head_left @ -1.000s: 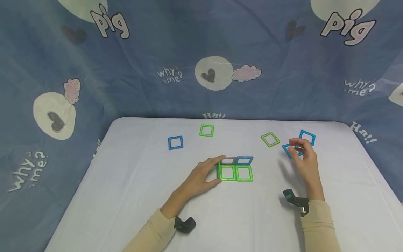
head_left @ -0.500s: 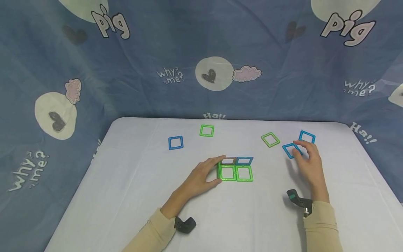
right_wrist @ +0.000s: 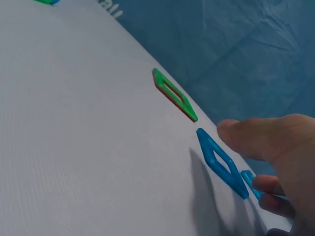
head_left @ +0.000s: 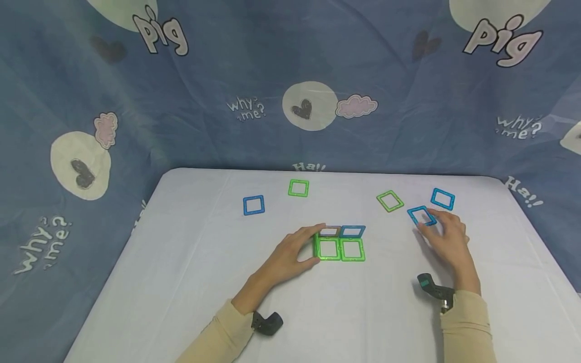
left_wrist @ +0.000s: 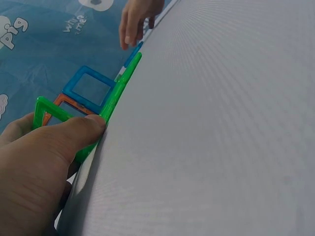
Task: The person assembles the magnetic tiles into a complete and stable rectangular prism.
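My left hand (head_left: pixel 288 257) pinches an upright green square magnetic tile (left_wrist: pixel 44 106) at the left end of a small tile structure. Along the back of it stand an orange tile (left_wrist: pixel 75 104) and a blue tile (left_wrist: pixel 102 76). Two green tiles, a left one (head_left: pixel 330 259) and a right one (head_left: pixel 353 259), lie flat at the structure's front. Over on the right, the fingers and thumb of my right hand (head_left: pixel 447 239) hover spread at a loose blue tile (right_wrist: pixel 227 179). That tile appears flat on the table, and the right wrist view shows the thumb apart from it.
Beyond the right hand lies another blue tile (head_left: pixel 441 206), and a green tile (head_left: pixel 397 197) is to its left. Farther back on the white table (head_left: pixel 181 252) are a green tile (head_left: pixel 298 195) and a blue tile (head_left: pixel 253 213). A blue printed cloth (head_left: pixel 227 60) hangs behind.
My right hand has shifted right and slightly toward me, lowering beside the near blue tile, so the farther blue tile shows fully. The left hand keeps its place on the structure.
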The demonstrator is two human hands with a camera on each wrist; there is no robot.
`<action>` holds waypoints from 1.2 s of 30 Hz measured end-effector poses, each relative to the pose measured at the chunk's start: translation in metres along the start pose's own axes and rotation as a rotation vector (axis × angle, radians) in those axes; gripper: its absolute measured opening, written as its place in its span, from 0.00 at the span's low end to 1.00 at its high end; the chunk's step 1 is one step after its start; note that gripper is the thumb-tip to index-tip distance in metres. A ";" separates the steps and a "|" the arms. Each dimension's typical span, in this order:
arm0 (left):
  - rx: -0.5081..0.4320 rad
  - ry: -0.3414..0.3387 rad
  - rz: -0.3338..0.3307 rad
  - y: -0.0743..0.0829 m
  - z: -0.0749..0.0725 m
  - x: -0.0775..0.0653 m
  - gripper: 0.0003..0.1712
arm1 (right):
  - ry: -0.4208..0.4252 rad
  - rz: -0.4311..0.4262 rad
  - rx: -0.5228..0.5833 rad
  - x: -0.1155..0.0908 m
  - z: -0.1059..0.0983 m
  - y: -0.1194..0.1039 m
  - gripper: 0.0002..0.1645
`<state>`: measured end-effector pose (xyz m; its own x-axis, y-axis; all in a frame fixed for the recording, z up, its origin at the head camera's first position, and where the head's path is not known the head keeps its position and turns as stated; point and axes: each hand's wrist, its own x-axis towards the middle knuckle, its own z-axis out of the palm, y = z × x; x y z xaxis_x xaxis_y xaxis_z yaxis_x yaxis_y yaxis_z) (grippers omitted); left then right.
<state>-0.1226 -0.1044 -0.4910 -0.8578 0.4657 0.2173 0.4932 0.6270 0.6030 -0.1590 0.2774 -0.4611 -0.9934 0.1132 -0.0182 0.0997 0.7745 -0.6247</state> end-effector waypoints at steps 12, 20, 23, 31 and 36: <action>-0.006 0.005 0.009 -0.001 -0.001 0.000 0.48 | -0.015 -0.020 -0.040 -0.001 0.005 0.007 0.33; 0.000 -0.001 0.013 -0.002 0.000 0.001 0.48 | 0.028 -0.027 -0.041 -0.001 0.008 0.009 0.25; -0.002 0.000 0.012 -0.002 0.000 0.001 0.48 | 0.046 -0.034 -0.036 -0.001 0.009 0.010 0.21; -0.001 -0.007 0.004 -0.002 0.000 0.001 0.48 | 0.055 -0.051 -0.033 0.000 0.011 0.012 0.16; -0.007 -0.017 -0.019 0.000 0.000 0.000 0.49 | 0.049 -0.056 -0.040 0.001 0.010 0.013 0.17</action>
<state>-0.1230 -0.1047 -0.4911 -0.8643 0.4645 0.1929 0.4759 0.6311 0.6125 -0.1589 0.2813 -0.4774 -0.9937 0.0982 0.0545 0.0471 0.8046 -0.5920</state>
